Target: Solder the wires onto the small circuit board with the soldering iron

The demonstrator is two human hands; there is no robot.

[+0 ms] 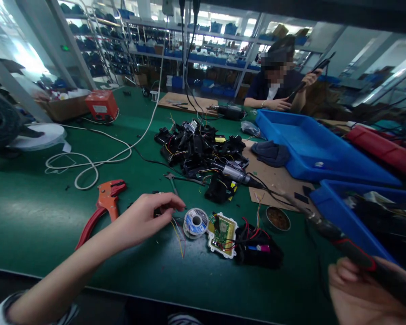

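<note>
My left hand (152, 215) reaches over the bench, fingers bent and apart, close to a small black part with thin coloured wires (180, 237) trailing from it. Most of that part is hidden behind the hand. Just right of the fingertips is a solder spool (196, 221) with a blue label. Touching or close to the spool sits a green circuit board in a white-edged housing (223, 234), red wires running to a black part (259, 253). At the lower right, my right hand (362, 289) grips a soldering iron (347, 246) by its black-and-red handle, metal end pointing up and left.
Orange wire strippers (106, 203) lie left. A round tin of brown stuff (278, 218) stands right of the board. Behind are piled black wired parts (196, 149) and a silver-black tool (238, 174). Blue trays (301, 131) line the right. Across the bench, a person (277, 76) holds a black item.
</note>
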